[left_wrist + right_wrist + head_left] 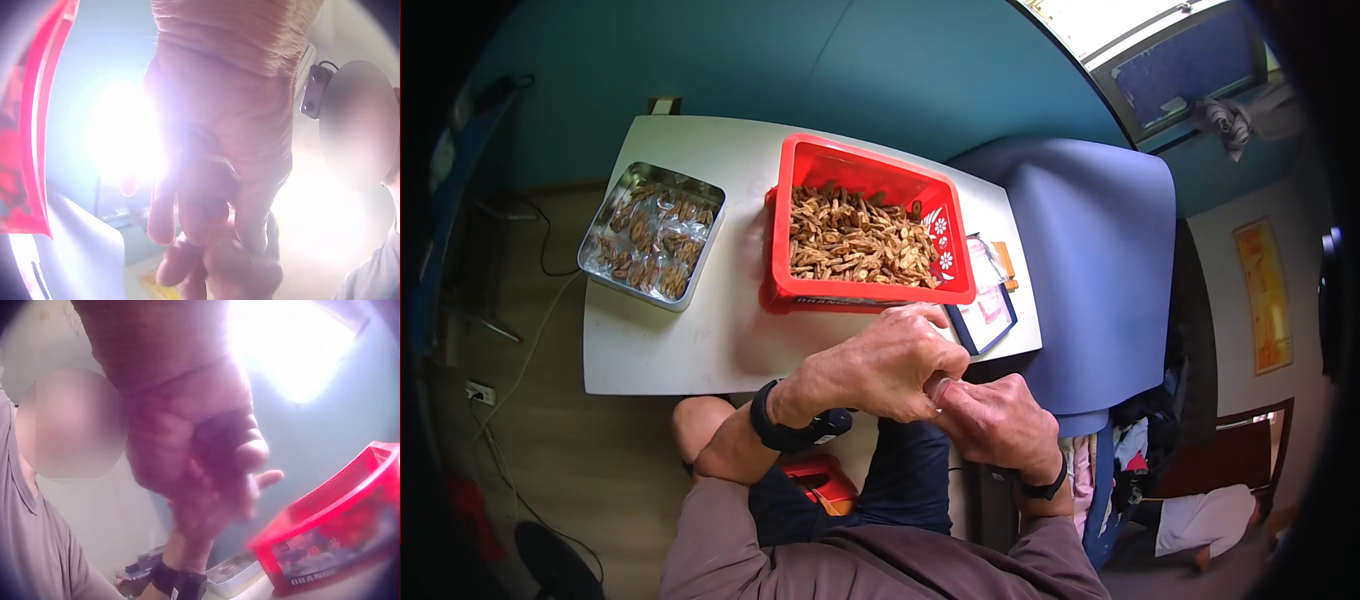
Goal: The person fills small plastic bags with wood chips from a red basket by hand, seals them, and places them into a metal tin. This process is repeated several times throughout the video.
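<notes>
Past the table's front edge, above the lap, my left hand (885,362) and right hand (1003,420) meet with curled fingers. Between their fingertips they pinch a small clear plastic bag (940,386), mostly hidden by the fingers. In both wrist views the fingers of the two hands overlap. Just beyond the hands stands a red plastic basket (878,292), filled with dried brown slices (855,235). A metal tray (586,258) at the left of the table holds several clear bags of similar slices (640,230).
A dark-edged shallow box (962,328) with pink-marked clear packets lies right of the basket, beside a small orange item (1004,260). The white table (662,350) backs onto a teal wall. A large blue sheet (1090,270) curves along its right side. Below sits a red container (825,480).
</notes>
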`<state>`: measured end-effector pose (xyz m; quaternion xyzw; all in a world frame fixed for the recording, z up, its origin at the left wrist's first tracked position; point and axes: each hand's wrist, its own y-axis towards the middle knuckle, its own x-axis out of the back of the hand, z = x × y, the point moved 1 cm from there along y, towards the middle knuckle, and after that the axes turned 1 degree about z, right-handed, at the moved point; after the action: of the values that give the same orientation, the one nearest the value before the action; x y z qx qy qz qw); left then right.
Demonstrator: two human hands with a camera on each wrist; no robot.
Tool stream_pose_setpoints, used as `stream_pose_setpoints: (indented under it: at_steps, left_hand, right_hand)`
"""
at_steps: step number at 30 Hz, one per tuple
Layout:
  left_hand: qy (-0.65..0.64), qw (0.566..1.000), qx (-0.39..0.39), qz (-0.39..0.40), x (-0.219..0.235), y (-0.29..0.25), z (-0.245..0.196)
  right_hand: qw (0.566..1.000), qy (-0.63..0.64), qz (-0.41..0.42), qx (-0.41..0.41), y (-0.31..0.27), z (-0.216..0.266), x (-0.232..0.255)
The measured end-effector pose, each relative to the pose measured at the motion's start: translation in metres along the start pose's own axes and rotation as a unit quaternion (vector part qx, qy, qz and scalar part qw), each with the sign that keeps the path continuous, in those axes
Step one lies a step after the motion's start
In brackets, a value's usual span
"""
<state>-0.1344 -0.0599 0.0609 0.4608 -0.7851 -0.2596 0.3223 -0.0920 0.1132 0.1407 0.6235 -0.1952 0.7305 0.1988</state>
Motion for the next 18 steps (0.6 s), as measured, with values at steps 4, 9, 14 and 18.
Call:
stream_pose_setpoints:
  at_steps: [4, 9, 14, 18]
  left_hand:
    - [0.009, 0.998, 0.031, 0.046, 0.001, 0.002, 0.0]
    - [-0.017, 0.995, 0.046, 0.086, -0.007, 0.003, 0.009]
    - [-0.015, 0.995, 0.055, 0.086, -0.006, 0.005, 0.013]
    - [-0.004, 0.996, 0.056, 0.072, -0.011, 0.006, 0.016]
  right_hand:
    - [0.999, 0.034, -0.007, 0.01, -0.008, -0.011, -0.007]
    - [0.994, 0.041, -0.084, 0.053, -0.009, -0.018, -0.012]
    - [0.985, 0.08, -0.143, 0.047, -0.015, -0.028, -0.017]
    - [0.982, 0.092, -0.16, 0.041, -0.017, -0.035, -0.024]
